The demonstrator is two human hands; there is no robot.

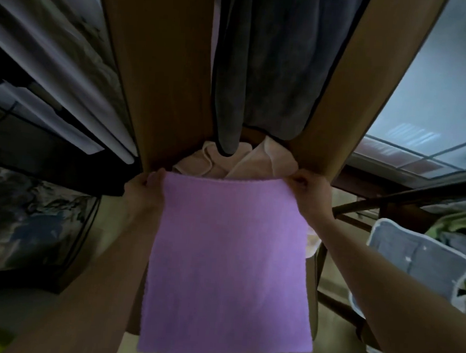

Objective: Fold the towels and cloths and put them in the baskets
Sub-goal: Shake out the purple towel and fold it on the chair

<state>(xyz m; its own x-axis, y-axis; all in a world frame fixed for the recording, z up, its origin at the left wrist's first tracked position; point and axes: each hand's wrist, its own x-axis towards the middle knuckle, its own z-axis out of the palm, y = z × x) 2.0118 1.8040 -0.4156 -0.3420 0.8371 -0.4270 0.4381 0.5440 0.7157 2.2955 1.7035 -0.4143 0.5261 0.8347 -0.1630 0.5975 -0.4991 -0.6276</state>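
The left hand [146, 182] pinches one top corner of the purple cloth [229, 258], and the right hand [308, 187] pinches the other. It hangs flat before the wooden table [161, 75]. It looks soft and light, so corners are probably best to hold.

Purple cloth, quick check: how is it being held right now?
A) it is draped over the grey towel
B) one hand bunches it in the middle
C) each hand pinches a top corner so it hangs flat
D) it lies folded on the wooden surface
C: the left hand and right hand each pinch a top corner of the purple cloth, which hangs flat between them.
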